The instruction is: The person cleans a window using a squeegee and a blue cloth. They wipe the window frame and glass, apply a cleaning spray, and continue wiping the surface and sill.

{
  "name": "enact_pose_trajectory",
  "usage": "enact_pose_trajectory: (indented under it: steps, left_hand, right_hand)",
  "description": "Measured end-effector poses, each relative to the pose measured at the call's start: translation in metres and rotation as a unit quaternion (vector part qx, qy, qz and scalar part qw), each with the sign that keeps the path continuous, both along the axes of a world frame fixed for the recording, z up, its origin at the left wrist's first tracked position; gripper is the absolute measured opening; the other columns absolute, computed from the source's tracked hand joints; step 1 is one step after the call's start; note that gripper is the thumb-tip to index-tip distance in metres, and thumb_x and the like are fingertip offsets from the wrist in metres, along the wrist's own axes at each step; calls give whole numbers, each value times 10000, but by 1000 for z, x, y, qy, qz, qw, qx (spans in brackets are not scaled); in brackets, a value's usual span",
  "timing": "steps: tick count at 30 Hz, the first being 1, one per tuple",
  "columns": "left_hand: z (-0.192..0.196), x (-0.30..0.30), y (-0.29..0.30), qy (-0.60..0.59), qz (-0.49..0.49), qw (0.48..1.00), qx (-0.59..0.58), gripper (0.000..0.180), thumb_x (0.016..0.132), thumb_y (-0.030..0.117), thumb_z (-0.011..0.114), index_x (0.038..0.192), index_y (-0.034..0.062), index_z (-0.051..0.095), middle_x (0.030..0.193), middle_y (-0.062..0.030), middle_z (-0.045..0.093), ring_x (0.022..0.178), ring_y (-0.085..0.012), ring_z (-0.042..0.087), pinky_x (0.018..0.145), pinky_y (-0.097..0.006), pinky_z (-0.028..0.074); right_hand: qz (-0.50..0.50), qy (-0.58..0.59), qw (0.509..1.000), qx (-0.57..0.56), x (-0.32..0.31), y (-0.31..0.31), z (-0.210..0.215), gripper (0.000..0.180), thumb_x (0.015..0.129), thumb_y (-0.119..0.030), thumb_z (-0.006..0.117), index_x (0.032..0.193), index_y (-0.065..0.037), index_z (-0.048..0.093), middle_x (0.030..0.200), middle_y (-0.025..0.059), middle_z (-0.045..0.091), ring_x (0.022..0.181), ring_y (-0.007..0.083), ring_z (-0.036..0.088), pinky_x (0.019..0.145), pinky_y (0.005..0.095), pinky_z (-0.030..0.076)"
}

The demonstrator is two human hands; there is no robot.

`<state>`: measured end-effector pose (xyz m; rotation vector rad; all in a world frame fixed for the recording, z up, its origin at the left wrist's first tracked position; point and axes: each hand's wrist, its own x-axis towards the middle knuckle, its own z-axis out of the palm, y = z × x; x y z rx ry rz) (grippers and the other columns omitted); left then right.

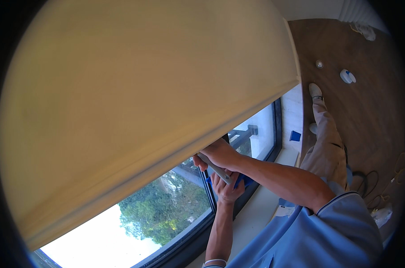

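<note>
My right hand (220,154) reaches up to the dark window frame (207,192), just under the blind's lower edge. It is closed around a pale grey handle (219,170) that slants down to the right. What is at the handle's far end is hidden by the hands. Directly below, my left hand (227,187) presses a blue cloth (245,180) against the frame, its fingers curled around it. Both hands touch at the handle. A white band (214,262) circles my left wrist.
A large cream roller blind (135,102) covers the upper window. Trees show through the glass (166,210). A pale sill (256,210) runs below. On the wooden floor (372,116) lie a small blue square object (294,136), white round objects (347,76) and cables (372,183). My leg (325,134) stands by the wall.
</note>
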<state>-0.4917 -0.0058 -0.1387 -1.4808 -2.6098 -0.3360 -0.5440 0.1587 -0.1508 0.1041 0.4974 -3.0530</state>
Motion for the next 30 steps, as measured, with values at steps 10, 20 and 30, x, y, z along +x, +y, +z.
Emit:
enact_pose_trajectory:
  steps: [10,20,30]
  left_hand:
    - [-3,0,-7,0,6,1000,-25,400,558,39,749,946,113,810,1080,-63,773,1022,-313,727,865,-434,507]
    - [-1,0,3,-9,5,1000,-5,254,656,-9,755,896,69,781,939,-80,745,910,-338,731,899,-445,558]
    - [-7,-2,-4,2,-5,1000,3,307,634,26,796,934,88,778,975,-75,751,924,-314,737,877,-455,556]
  right_hand:
    - [21,-9,1000,-8,0,5,5,457,1121,-444,587,979,-26,705,740,72,712,575,128,684,537,268,547]
    - [17,-5,999,-27,3,8,9,480,1126,-447,569,998,-7,712,744,97,724,563,140,691,526,282,553]
    - [8,-20,997,-71,1,-3,11,497,1128,-468,557,966,-19,698,728,101,725,521,142,656,510,278,508]
